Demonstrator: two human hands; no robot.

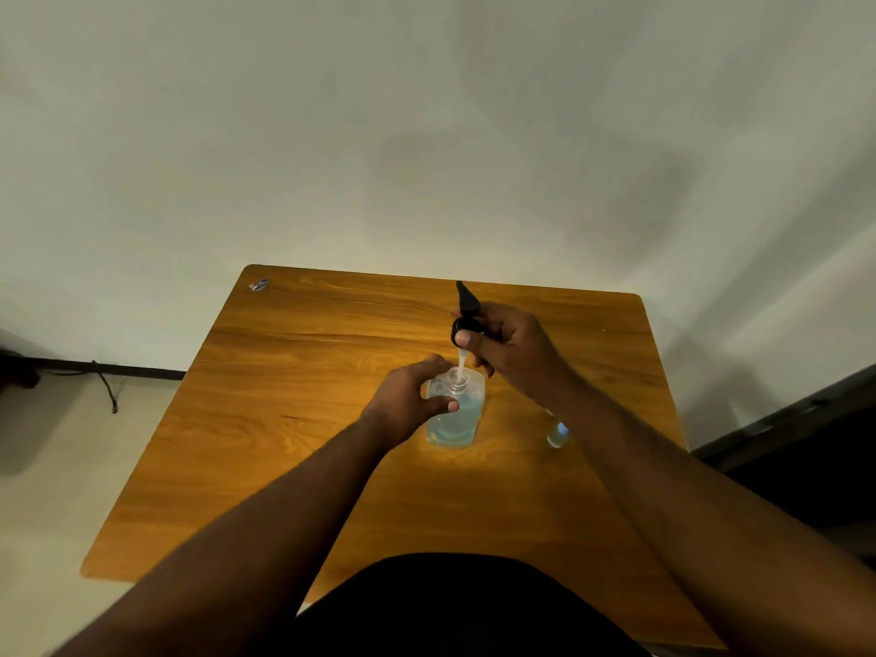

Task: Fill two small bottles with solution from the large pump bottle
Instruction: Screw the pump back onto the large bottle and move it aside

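The large clear bottle (456, 422) with pale blue solution stands upright in the middle of the wooden table (294, 395). My left hand (407, 403) grips its left side near the neck. My right hand (514, 350) holds the black pump head (467, 308) above the bottle's open neck, and the pump's pale tube (460, 360) still reaches down into the opening. One small clear bottle (557, 433) stands to the right of the large one, partly hidden behind my right forearm. I see no second small bottle.
A small crumpled wrapper (259, 285) lies at the table's far left corner. The table stands against a pale wall. A dark cable (106, 384) runs along the floor at the left, and dark furniture (806, 443) sits at the right.
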